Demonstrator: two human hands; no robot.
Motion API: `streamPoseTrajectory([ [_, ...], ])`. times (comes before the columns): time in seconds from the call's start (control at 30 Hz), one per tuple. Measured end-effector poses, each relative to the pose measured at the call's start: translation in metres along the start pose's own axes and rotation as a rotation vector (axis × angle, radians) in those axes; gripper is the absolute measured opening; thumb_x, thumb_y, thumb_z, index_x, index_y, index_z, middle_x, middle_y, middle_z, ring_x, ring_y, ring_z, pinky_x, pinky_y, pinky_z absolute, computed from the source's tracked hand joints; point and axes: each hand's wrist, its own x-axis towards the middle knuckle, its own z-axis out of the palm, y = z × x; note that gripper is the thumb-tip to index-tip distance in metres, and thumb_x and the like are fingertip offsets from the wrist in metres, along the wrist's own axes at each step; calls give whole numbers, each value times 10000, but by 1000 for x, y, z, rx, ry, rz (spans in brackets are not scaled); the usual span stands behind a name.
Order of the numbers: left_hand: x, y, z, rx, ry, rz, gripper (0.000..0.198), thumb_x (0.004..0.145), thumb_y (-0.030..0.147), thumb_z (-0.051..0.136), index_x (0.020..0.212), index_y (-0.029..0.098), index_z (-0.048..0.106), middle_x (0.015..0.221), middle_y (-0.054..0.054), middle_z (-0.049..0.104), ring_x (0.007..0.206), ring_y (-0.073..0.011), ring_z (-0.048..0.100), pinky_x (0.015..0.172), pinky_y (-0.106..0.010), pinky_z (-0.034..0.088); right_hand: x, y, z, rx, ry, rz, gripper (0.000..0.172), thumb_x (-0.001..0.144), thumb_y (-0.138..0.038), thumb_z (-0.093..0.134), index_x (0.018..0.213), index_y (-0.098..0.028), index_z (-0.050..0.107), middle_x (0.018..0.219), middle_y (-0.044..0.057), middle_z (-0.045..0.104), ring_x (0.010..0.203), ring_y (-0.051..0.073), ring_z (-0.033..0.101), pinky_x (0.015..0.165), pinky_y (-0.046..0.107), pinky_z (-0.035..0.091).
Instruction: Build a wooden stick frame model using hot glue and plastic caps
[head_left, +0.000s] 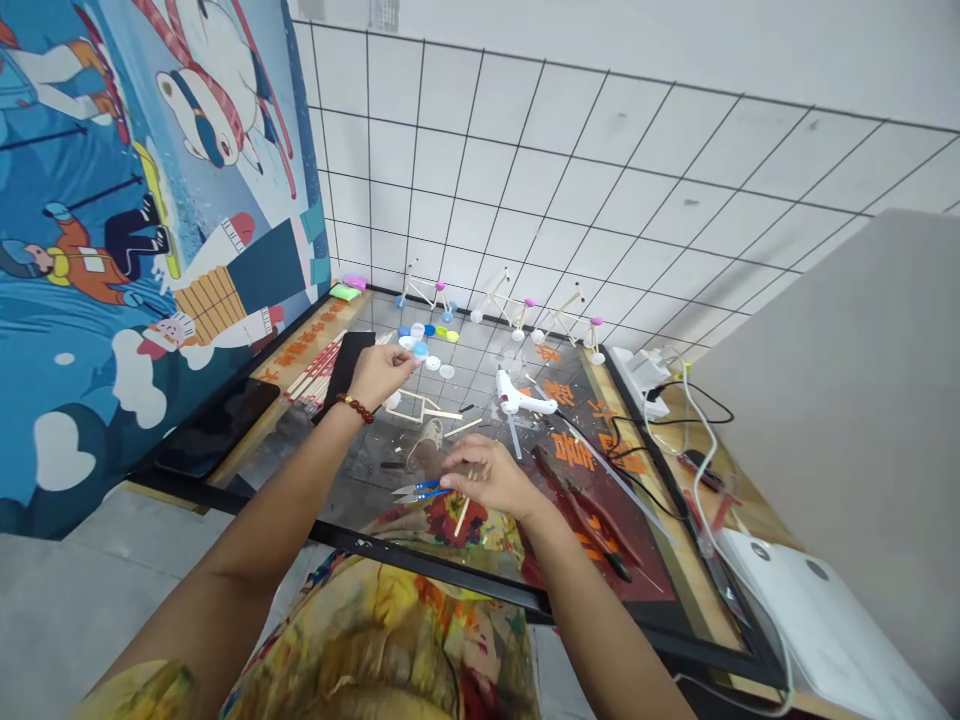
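Note:
My left hand (pixel 381 378), with a beaded bracelet at its wrist, reaches to a group of bottle caps. Its fingers are pinched together at a light-blue bottle cap (pixel 421 350). White caps (pixel 433 364) lie just beyond. Nearer the table's front edge, my right hand (pixel 487 478) is closed round a thin wooden stick (pixel 462 516). Blue-handled thread snips (pixel 426 490) stick out leftward from under the same fingers, blades pointing left; whether they are gripped too is hard to tell. Between the hands is a small frame of glued sticks (pixel 416 407), with loose stick pieces (pixel 463 428) beside it.
A white glue gun (pixel 521 396) lies right of centre. Stick models on caps (pixel 499 300) stand along the back. Pliers (pixel 577 505) rest at right, near cables and a power strip (pixel 637 375). Left are red-and-white wrapped sticks (pixel 315 370), a black slab (pixel 346 365) and a phone (pixel 217 428).

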Motion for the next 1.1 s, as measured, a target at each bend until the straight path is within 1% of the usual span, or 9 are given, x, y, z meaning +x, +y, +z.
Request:
streamPoseTrajectory([
  [0.13,-3,-5,8,96,187,178,196,805,280,584,872,172,733,866,-70,726,756,-176,651,730,-276,486,1,10,-7,-140,334,152,127,869,-259,583,823,-212,693,790,38,691,765,181,625,739,312,478],
  [0.27,-21,-4,11,199,132,309,219,857,248,525,948,197,717,973,-63,712,839,-178,645,791,-276,484,-5,27,-21,-347,558,289,159,862,-224,538,897,-211,692,843,53,683,782,204,608,755,340,479],
  [0.37,-28,-2,8,297,87,356,233,876,236,497,954,219,716,989,-59,713,941,-204,632,869,-304,468,-7,32,-26,-418,597,324,166,862,-215,531,906,-210,691,859,57,679,813,214,604,767,345,472],
  [0.57,-16,-8,-10,434,182,309,242,869,227,496,963,207,718,1037,-81,708,998,-246,604,905,-362,449,-6,28,-21,-500,509,334,167,882,-231,537,923,-224,699,903,64,687,888,233,600,813,366,438],
  [0.67,-11,-10,-17,419,87,347,228,861,287,534,962,202,720,1004,-77,717,984,-244,608,910,-359,447,-6,27,-18,-520,512,347,169,887,-234,536,930,-228,700,913,64,685,891,234,593,814,367,421],
  [0.73,-11,-10,-20,410,-56,425,278,827,357,599,1030,202,709,1052,-79,706,1030,-244,597,947,-353,430,-5,27,-16,-528,493,353,167,887,-233,538,930,-230,700,915,58,685,888,230,590,806,362,408],
  [0.83,-13,-9,-23,473,-303,474,624,667,443,752,1232,214,618,1207,-103,645,1155,-285,544,1021,-396,375,-5,26,-13,-547,459,372,153,878,-232,556,925,-232,701,911,48,686,888,229,587,790,355,384],
  [0.93,-15,-14,-21,593,-447,392,909,547,468,819,1366,249,492,1300,-123,590,1286,-346,431,1093,-513,252,-4,24,-10,-551,451,378,143,874,-237,564,910,-232,703,903,45,688,882,226,585,774,351,366],
  [1.1,-17,-22,-14,673,-548,274,868,591,415,795,1379,262,467,1208,-126,641,1348,-366,357,1102,-620,114,-3,19,-7,-539,424,363,148,874,-234,558,916,-232,700,909,47,688,891,226,585,772,350,364],
])
